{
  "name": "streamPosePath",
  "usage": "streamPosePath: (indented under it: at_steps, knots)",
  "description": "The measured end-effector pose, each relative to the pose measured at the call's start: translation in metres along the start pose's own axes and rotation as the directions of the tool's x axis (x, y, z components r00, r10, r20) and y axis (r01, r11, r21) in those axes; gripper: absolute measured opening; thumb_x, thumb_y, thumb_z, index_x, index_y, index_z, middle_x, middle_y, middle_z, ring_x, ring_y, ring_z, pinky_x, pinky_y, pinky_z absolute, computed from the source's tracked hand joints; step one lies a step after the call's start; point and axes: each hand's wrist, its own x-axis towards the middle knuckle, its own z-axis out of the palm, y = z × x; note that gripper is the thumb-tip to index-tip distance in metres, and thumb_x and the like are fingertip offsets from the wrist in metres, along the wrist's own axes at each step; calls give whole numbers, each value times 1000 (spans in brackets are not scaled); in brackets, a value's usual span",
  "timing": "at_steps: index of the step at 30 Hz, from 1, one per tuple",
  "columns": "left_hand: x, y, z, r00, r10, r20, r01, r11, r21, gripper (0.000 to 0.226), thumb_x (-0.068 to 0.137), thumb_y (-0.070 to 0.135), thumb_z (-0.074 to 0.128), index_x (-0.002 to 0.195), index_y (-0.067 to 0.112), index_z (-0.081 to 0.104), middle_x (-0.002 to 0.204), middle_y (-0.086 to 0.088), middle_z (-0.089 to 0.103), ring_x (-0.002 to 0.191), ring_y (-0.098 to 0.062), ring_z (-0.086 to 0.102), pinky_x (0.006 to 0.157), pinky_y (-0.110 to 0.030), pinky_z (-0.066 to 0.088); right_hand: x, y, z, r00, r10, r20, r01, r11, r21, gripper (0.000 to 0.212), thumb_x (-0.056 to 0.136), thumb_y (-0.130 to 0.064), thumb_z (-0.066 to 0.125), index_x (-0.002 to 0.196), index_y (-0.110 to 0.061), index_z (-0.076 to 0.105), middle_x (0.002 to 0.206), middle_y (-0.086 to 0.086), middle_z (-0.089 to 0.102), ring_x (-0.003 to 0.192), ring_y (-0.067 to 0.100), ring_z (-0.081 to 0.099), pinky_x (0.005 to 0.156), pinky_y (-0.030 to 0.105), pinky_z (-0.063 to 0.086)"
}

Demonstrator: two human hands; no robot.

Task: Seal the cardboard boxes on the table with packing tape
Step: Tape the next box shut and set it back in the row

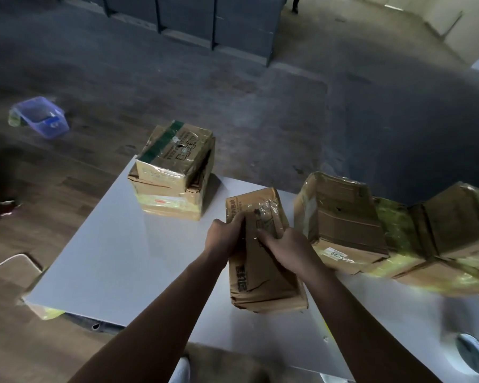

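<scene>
Gripping the cardboard box (260, 275) — left hand (224, 234), right hand (286, 246) — fingers (238, 221) clamped on top.

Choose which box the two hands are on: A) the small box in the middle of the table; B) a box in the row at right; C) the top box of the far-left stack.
A: the left hand and right hand both hold the small box, apart from the stack and the row.
</scene>
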Motion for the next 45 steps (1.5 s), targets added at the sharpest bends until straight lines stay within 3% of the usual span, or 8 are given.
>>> streamPosePath:
  at_steps: [3,6,9,16,28,37,40,45]
  knots:
    - [2,10,-1,993,-101,68,105,993,-53,87,63,71,73,116,5,56,101,-9,66,89,-23,65,74,-32,55,1,-5,6,999,-41,-35,40,998,-43,68,84,-65,52,127,-13,54,119,6,60,99,21,61,67,24,39]
    - [4,15,-2,988,-132,83,139,987,-83,75,62,68,76,106,10,57,81,-1,62,71,-15,61,50,-24,45,0,-9,10,997,-54,-58,51,997,-58,66,88,-63,48,130,-12,53,124,9,58,107,25,59,84,32,46]
    - [11,16,-2,989,-116,95,125,987,-102,83,62,64,79,115,4,58,89,-6,67,75,-18,65,52,-25,48,-3,-13,11,995,-78,-70,72,994,-82,60,92,-57,44,129,-11,53,122,10,58,108,26,58,88,33,46]
    - [22,8,-15,971,-32,239,59,992,-110,65,70,56,77,108,4,66,94,-10,73,86,-25,71,68,-32,56,-8,-25,23,995,-15,-97,7,997,-83,47,98,-51,36,104,-11,60,79,-5,52,65,6,47,52,21,31]
    - [18,-6,-29,963,55,262,-26,993,-114,24,94,34,55,100,13,64,89,-2,72,82,-17,68,58,-27,48,-8,-19,10,1000,-16,-12,16,999,-29,47,99,-52,32,67,-22,49,63,-3,53,59,12,53,53,26,33]
    - [-4,-7,-11,917,216,335,-189,975,-112,20,86,33,68,100,19,64,90,0,73,85,-16,70,66,-25,55,-12,-2,-3,999,38,0,-37,987,158,52,98,-56,32,95,-18,67,92,3,68,86,13,61,81,32,47]
    - [-5,-8,-12,939,146,311,-105,984,-146,53,74,36,80,116,13,58,103,-4,71,94,-20,70,82,-39,59,-15,2,8,998,68,6,-67,952,299,58,96,-58,33,124,-16,61,119,8,63,116,24,56,100,36,41]
    - [9,-10,-35,912,60,406,16,983,-182,47,74,38,79,107,6,68,98,-8,75,93,-26,71,88,-43,56,-14,23,8,998,59,11,-59,952,300,44,99,-43,41,132,-18,57,130,12,59,121,28,52,104,43,41]
